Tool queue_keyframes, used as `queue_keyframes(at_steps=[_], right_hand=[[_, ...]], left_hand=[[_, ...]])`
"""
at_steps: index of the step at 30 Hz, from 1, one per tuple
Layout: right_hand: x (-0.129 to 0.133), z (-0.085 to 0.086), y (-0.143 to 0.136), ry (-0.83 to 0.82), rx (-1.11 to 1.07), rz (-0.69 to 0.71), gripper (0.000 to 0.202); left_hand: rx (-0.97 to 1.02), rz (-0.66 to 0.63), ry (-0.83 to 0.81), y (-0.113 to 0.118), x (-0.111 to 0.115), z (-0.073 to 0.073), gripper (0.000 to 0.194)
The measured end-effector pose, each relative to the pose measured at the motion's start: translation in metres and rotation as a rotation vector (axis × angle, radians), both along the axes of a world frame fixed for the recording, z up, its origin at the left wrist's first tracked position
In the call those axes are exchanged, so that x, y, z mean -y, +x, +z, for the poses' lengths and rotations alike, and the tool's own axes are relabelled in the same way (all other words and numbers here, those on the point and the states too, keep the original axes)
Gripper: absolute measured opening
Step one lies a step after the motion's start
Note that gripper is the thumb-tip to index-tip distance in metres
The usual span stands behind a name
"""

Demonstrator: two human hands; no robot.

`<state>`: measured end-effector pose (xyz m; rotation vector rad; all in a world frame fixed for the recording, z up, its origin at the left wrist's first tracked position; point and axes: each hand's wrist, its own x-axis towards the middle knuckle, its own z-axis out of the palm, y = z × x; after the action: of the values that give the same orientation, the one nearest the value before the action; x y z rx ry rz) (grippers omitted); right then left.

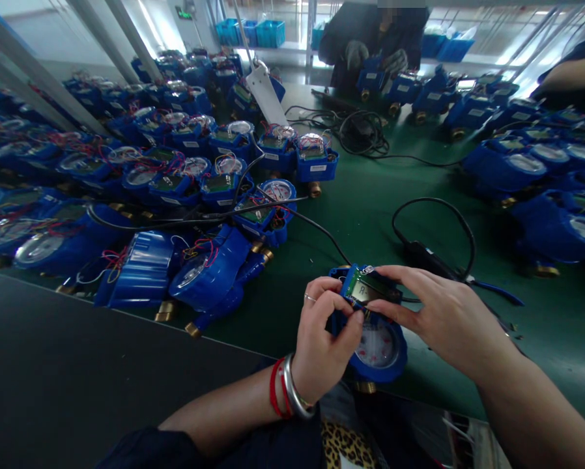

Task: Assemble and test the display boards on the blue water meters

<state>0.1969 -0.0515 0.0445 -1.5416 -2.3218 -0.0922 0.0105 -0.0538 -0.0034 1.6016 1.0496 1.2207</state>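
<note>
A blue water meter (383, 355) with a round dial lies at the table's front edge, its dial toward me. Over its housing sits a green circuit board (354, 284) with a small lit display (365, 291) showing "R" and a mark I cannot read fully. My left hand (329, 326), with a ring and bracelets at the wrist, pinches the board's near left edge between thumb and fingers. From the other side my right hand (434, 309) grips the board, index finger at the far edge and thumb at the near edge. Wires beneath the board are mostly hidden.
Many blue water meters (214, 267) with loose red wires stand in rows at left; more meters (527, 163) are at right. Black cables (363, 133) and a black cable tool (429, 257) lie on the green table (351, 195). A gloved co-worker (375, 45) is opposite.
</note>
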Motion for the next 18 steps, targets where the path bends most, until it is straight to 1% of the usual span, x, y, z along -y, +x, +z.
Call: queue_keyframes(at_steps=[8,11,14,16,18], right_hand=[[0.001,-0.001,-0.002,-0.053,-0.022,-0.044,0.048],[0.002,0.001,-0.001,-0.104,-0.08,-0.072,0.045],[0.004,0.002,0.002,-0.185,-0.167,-0.064,0.042],[0.007,0.001,0.004,-0.254,-0.199,-0.049,0.046],[0.011,-0.001,0.004,-0.298,-0.199,-0.048,0.056]], left_hand=[[0.016,-0.029,-0.009,-0.002,0.0,0.001,0.013],[0.017,-0.033,0.0,-0.003,-0.001,0.001,0.013],[0.019,-0.013,-0.017,-0.004,-0.003,0.003,0.013],[0.015,0.006,-0.026,-0.003,-0.004,0.003,0.014],[0.002,0.005,-0.009,-0.003,-0.005,0.003,0.014]])
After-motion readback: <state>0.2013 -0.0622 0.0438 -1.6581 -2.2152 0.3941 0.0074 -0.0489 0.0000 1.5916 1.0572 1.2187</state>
